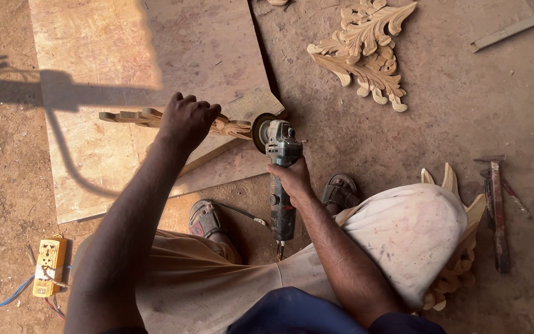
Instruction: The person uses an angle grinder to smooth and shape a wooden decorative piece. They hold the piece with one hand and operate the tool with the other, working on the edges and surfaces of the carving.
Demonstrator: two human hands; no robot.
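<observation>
1. Carved wooden piece [156, 117] stands on edge across the plywood board [94, 62], near the board's lower right corner.
2. Left hand [186, 120] is curled shut over the top of the carving, pressing it down.
3. Right hand [292, 179] is wrapped tight round the angle grinder [281, 173], whose disc meets the carving's right end.
4. Another carved ornament [366, 52] lies on the floor, well apart.

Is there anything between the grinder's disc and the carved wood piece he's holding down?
Nothing visible. The left hand presses the carved wood strip on the board; the angle grinder in the right hand has its disc at the strip's end.
</observation>
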